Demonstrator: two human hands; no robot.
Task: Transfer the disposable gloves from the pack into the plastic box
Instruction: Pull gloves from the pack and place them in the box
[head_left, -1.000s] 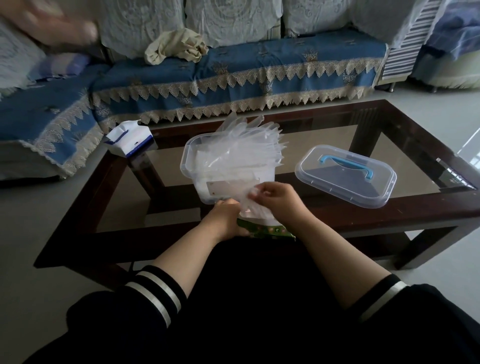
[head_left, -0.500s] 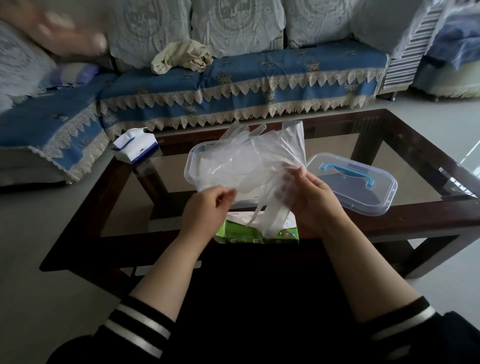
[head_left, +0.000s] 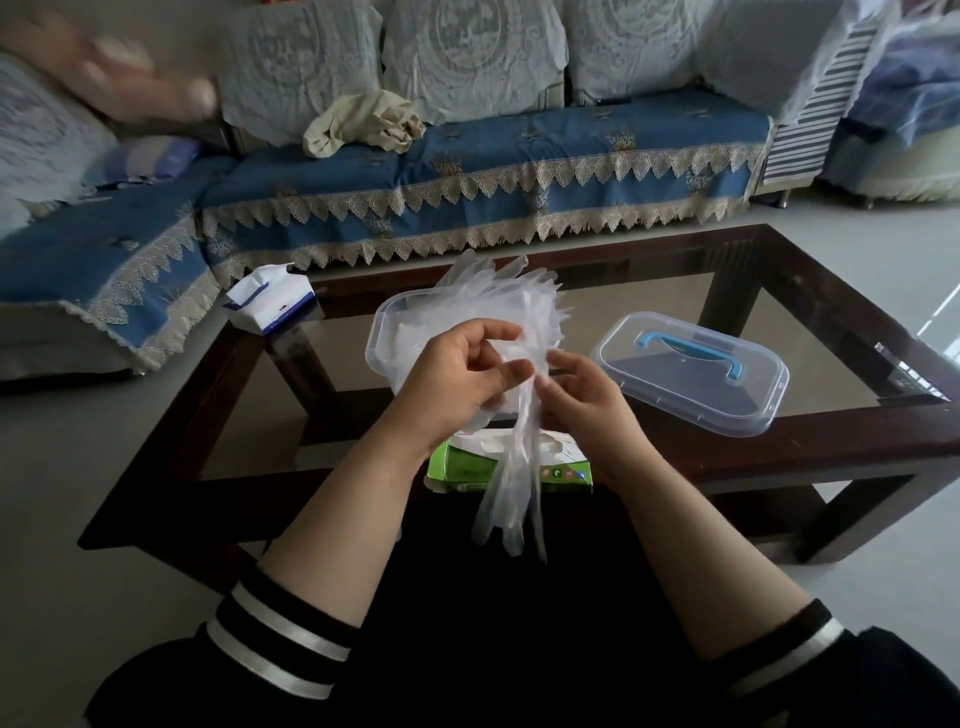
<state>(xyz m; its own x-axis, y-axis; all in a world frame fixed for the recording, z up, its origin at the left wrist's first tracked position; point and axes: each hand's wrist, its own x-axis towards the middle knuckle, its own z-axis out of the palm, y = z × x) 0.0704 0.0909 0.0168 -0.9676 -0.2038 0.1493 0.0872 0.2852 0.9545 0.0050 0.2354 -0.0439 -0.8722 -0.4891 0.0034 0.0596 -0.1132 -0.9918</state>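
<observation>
A bunch of clear disposable gloves (head_left: 511, 483) hangs between my hands, its fingers dangling over the green and white glove pack (head_left: 467, 465) at the table's near edge. My left hand (head_left: 457, 379) grips the top of the bunch with curled fingers. Close beside it, my right hand (head_left: 587, 400) pinches the same bunch. Behind my hands stands the clear plastic box (head_left: 387, 332), with several gloves (head_left: 498, 296) sticking up out of it.
The box's clear lid with a blue handle (head_left: 691, 371) lies to the right on the glass coffee table (head_left: 831, 431). A white and blue tissue pack (head_left: 270, 301) sits at the table's far left corner. A blue covered sofa (head_left: 467, 176) runs behind.
My hands have come together above the pack. The gloves that were spread wide between them are now gathered into one hanging bunch.
</observation>
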